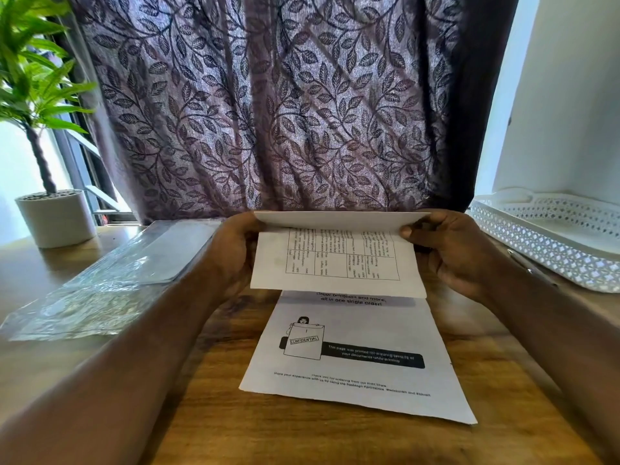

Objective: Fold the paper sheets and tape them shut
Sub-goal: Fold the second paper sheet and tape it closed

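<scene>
**Two hands hold a folding sheet above a printed page**

A paper sheet (335, 260) printed with a table sits at the centre of the frame, raised off the wooden table (302, 437), its top edge bent over toward the camera into a flap. The left hand (231, 253) grips the sheet's left edge, fingers closed behind the paper. The right hand (459, 250) pinches the top right corner, thumb pressed on the flap. Just below, a second sheet (359, 357) lies flat on the table, showing a "CONFIDENTIAL" drawing and a dark banner; its top edge is hidden behind the held sheet. A clear plastic sleeve (100, 290) lies on the table at centre left. A potted plant (43, 162) stands at upper left, a white perforated tray (550, 243) at right. A leaf-patterned curtain (268, 105) fills the background.
</scene>
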A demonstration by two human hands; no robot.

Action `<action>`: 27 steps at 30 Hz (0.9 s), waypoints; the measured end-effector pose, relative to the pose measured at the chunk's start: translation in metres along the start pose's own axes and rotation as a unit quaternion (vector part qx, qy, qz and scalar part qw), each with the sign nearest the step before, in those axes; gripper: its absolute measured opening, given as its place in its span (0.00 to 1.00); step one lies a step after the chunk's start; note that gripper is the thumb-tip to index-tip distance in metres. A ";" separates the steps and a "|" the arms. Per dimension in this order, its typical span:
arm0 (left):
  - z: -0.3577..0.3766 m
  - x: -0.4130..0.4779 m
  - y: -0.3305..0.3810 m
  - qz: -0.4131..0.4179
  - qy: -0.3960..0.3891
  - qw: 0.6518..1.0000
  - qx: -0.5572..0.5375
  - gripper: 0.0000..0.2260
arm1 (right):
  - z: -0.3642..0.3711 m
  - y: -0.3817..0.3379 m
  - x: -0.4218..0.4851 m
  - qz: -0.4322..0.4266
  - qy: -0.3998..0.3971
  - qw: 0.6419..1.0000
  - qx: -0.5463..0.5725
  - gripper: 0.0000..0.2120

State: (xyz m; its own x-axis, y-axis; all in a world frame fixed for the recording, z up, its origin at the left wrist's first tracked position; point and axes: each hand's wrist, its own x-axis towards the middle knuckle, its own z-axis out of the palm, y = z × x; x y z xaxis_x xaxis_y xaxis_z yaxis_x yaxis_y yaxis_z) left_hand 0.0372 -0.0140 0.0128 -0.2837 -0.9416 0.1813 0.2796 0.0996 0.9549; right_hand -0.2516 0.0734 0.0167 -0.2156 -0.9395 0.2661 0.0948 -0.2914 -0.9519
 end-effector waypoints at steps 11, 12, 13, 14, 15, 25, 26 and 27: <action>-0.003 0.005 -0.004 0.051 -0.066 0.990 0.111 0.08 | -0.001 0.003 0.002 0.032 -0.012 0.998 -0.047 0.10; -0.003 0.007 -0.006 0.050 -0.069 0.990 0.114 0.09 | 0.000 0.003 0.002 0.045 -0.013 0.998 -0.042 0.11; -0.004 0.007 -0.007 0.052 -0.069 0.988 0.129 0.10 | 0.001 0.004 0.002 0.056 -0.014 0.998 -0.035 0.13; -0.004 0.009 -0.009 0.054 -0.062 0.986 0.147 0.10 | 0.002 0.004 0.002 0.068 -0.014 0.997 -0.025 0.14; -0.005 0.012 -0.010 0.061 -0.053 0.981 0.178 0.10 | 0.003 0.003 0.001 0.080 -0.014 0.997 -0.015 0.15; -0.005 0.012 -0.013 0.146 -0.037 0.934 0.325 0.10 | 0.001 0.005 0.001 0.056 0.020 0.995 -0.078 0.15; -0.005 0.012 -0.013 0.151 -0.037 0.933 0.324 0.10 | 0.000 0.003 0.001 0.066 0.019 0.995 -0.066 0.17; -0.005 0.012 -0.013 0.154 -0.039 0.933 0.323 0.09 | -0.002 0.002 0.001 0.071 0.011 0.995 -0.072 0.17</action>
State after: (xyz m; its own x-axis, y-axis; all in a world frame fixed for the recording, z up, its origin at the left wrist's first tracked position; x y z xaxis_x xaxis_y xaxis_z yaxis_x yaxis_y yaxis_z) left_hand 0.0345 -0.0284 0.0014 -0.3539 -0.8123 0.4637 -0.2454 0.5590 0.7920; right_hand -0.2532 0.0719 0.0153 -0.2315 -0.9647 0.1259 -0.0135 -0.1262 -0.9919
